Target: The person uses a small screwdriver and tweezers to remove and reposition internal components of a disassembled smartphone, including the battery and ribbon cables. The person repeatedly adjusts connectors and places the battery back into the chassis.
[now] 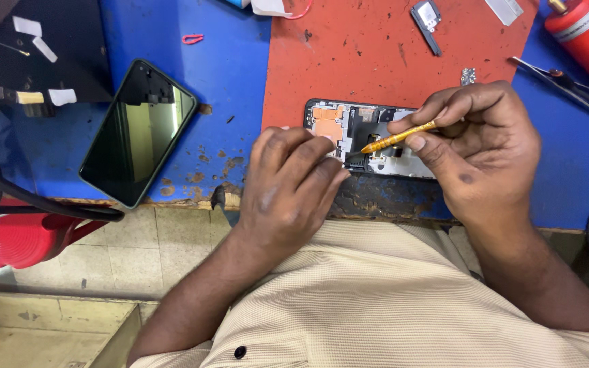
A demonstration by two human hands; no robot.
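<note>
Opened phone (369, 140) lies back-up on the red mat (376, 54), at the mat's near edge, close to the front edge of the bench (226, 88). Back cover off, boards and orange flex areas exposed.

Left hand (291, 191) sits on the phone's left-middle part, fingers curled and bunched together, tips pressing down on the frame. It pins the phone; I can't tell if anything is pinched under the tips.

Right hand (478, 146) holds a yellow screwdriver (397, 138) in a pen grip: thumb and forefinger pinch the shaft, other fingers curled over it. Tip points left and down into the phone's middle, just beside the left fingertips. Whether the tip is touching a screw is too small to tell.

Around it:
- Black screen (138, 133) lies glass-up on the blue bench, left of the mat, tilted, near the front edge.
- Small black part (427, 20) at the mat's far edge.
- Tiny grey chip (468, 75) on the mat, just beyond the right hand.
- Red canister (587, 37) at the far right corner, tweezers (567, 85) lying just in front of it.
- Black cables (28, 194) run over the bench's left front edge.
- Red stool (15, 238) below, left.
</note>
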